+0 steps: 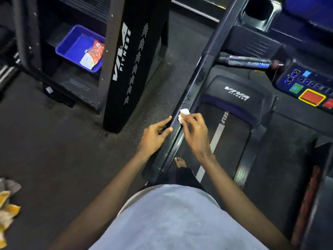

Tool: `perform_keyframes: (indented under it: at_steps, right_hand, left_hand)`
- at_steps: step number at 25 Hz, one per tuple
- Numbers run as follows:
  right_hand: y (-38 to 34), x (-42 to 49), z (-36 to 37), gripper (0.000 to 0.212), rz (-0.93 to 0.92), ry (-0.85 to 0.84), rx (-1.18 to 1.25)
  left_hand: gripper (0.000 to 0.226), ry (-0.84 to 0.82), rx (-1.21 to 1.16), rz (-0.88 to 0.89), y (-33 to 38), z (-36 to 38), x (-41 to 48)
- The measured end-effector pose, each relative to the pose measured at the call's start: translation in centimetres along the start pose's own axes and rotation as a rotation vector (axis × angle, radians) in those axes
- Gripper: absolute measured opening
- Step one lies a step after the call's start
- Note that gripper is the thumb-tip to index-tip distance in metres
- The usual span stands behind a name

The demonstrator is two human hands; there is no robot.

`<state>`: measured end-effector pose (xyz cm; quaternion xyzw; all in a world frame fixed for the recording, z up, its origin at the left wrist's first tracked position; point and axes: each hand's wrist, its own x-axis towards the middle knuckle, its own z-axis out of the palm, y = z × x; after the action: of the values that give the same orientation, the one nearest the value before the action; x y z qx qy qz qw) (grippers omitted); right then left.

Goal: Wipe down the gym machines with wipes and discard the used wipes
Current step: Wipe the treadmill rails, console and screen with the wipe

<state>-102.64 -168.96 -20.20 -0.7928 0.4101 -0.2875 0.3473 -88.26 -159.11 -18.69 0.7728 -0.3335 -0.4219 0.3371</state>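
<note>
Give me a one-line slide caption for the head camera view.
Right hand pinches a white wipe against the treadmill's side rail; left hand touches the rail.

Viewpoint: one wide-angle camera sat on the person's head, above the pale grey shirt [171,222].
Facing: it looked forward and steeply down along the black treadmill [228,134] toward its button console [306,87].
Nearness: arm's length; the left hand [155,136] and right hand [195,130] lay mid-frame.

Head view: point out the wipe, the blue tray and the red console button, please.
wipe [184,114]: head view, its exposed crumpled white part.
blue tray [75,46]: head view, bare floor of the tray.
red console button [312,97]: head view, middle of its red face.
</note>
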Motion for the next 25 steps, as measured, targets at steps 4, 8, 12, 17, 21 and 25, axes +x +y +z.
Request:
perform_keyframes:
  at_steps: [4, 8, 12, 17, 21, 25]
  right_hand:
    - [1.2, 0.4, 1.4, 0.012, 0.351, 0.221, 0.281]
    - [2.0, -0.6, 3.4, 0.005, 0.566, 0.277, 0.48]
    - [3.9, 0.4, 4.1, 0.012, 0.673, 0.259, 0.548]
    - [5.2, 0.1, 5.2, 0.018, 0.794, 0.203, 0.579]
    - [6.0, 0.7, 5.3, 0.015, 0.947, 0.173, 0.622]
    - [4.2, 0.9, 3.8, 0.026, 0.782, 0.214, 0.668]
  left_hand:
    - [0.042, 0.045, -0.016, -0.033, 0.6, 0.5, 0.2]
    - [0.055, 0.075, 0.069, -0.034, 1.9, 1.1, 0.0]
    - [0.06, 0.068, 0.113, -0.032, 2.8, 1.4, -0.1]
    - [0.071, 0.106, 0.208, -0.028, 3.3, 2.1, -0.6]
    - [0.076, 0.126, 0.254, -0.034, 3.5, 2.7, -0.8]
    - [0.077, 0.138, 0.303, -0.051, 3.6, 2.9, -0.7]
